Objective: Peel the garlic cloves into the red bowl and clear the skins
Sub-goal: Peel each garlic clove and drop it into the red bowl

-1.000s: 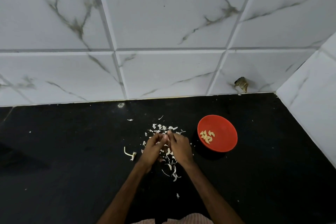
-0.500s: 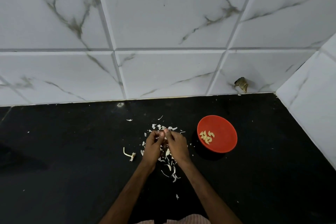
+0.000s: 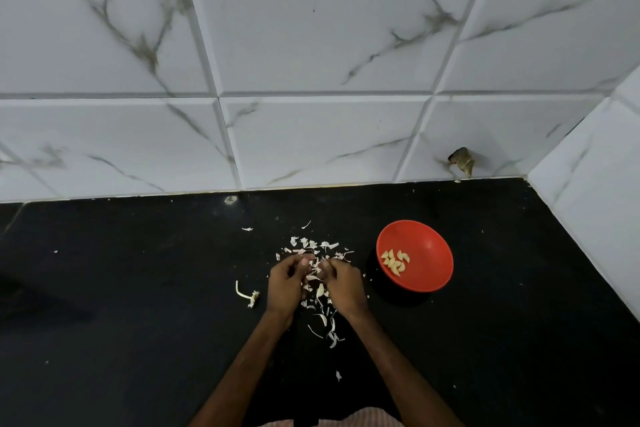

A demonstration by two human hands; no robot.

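A garlic clove (image 3: pixel 316 264) was pinched by the curled fingers of left hand (image 3: pixel 285 282) and right hand (image 3: pixel 344 284) above the skins (image 3: pixel 313 244), seemingly so peel was shed there, the red bowl (image 3: pixel 433 253) kept at three o'clock.

1. One red bowl (image 3: pixel 426 250), just the one
2. Peeled cloves (image 3: pixel 394 262) inside: seven or so, too bunched for certainty
3. Two hands, left hand (image 3: pixel 285 282) and right hand (image 3: pixel 344 282), one garlic clove (image 3: pixel 314 265) pinched between them
4. Skins (image 3: pixel 311 244): dozens, beyond counting
5. One dry stem (image 3: pixel 244 295)
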